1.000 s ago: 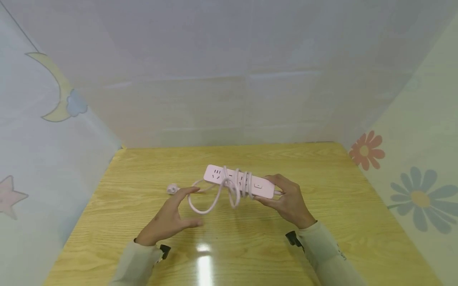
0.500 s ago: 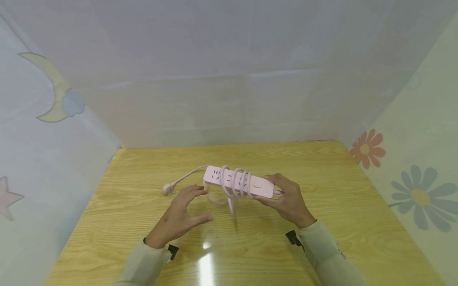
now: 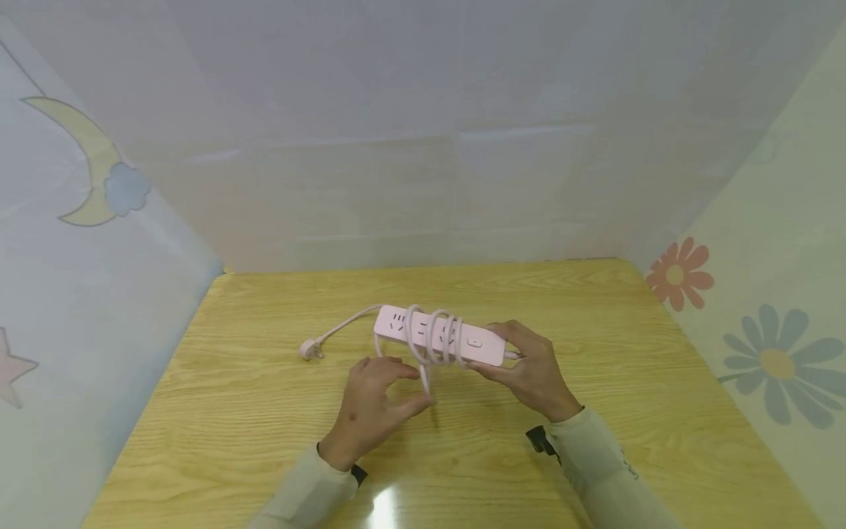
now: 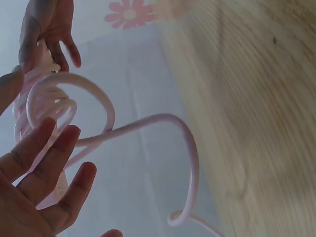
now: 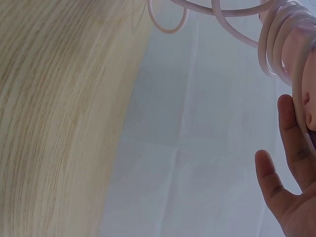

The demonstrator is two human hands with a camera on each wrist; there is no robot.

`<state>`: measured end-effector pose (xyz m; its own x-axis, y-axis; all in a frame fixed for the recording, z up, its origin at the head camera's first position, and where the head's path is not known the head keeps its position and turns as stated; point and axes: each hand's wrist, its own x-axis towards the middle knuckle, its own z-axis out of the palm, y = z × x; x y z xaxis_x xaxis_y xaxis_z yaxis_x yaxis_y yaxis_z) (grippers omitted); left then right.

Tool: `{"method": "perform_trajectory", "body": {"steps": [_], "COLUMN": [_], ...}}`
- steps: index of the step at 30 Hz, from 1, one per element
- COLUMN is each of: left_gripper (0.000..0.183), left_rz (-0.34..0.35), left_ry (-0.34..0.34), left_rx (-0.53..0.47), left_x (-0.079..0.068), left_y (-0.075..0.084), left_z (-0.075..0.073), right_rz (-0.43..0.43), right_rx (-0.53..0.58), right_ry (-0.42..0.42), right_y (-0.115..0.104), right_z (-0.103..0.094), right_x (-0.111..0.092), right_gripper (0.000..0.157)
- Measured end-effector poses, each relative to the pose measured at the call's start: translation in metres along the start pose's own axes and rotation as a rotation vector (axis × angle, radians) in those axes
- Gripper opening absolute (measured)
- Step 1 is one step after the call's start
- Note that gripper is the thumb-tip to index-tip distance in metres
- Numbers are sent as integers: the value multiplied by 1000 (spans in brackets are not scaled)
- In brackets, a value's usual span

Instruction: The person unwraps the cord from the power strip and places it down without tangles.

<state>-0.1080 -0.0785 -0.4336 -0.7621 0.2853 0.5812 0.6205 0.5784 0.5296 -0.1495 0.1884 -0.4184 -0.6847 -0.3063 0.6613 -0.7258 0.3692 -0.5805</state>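
Note:
A pale pink power strip is held up above the table, tilted down to the right. Its cord is wound round the strip in several turns, with a loose loop hanging below. My right hand grips the strip's switch end, thumb and fingers on opposite edges. My left hand is just below the strip's left part, thumb tip right at the hanging loop. In the left wrist view its fingers are spread beside the coils, holding nothing. The cord's plug is to the left of the strip.
A wood-grain table lies beneath both hands. A plain pale wall sheet rises behind it. Side panels carry a moon at left and flowers at right.
My left hand has moved right, from the cord's left side to under the strip. The loose loop swung in and now hangs below the strip; the right hand has stayed put.

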Motion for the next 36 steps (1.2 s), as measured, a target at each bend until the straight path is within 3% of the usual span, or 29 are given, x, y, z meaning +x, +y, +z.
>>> {"method": "perform_trajectory", "body": {"steps": [9, 18, 28, 36], "left_gripper": [19, 22, 16, 11], "left_rz": [-57, -110, -200, -341], "left_ry": [5, 25, 36, -6], "left_rx": [66, 40, -41, -176], "left_x": [-4, -10, -5, 1], "left_y": [3, -11, -18, -25], "left_z": [5, -1, -11, -23], "right_rz": [7, 9, -18, -32], "right_rx": [7, 24, 36, 55], "right_ry": [5, 3, 1, -4], "right_y": [-2, -2, -3, -1], "right_z": [1, 0, -1, -2], "right_x": [0, -1, 1, 1], "right_gripper": [57, 58, 58, 59]}}
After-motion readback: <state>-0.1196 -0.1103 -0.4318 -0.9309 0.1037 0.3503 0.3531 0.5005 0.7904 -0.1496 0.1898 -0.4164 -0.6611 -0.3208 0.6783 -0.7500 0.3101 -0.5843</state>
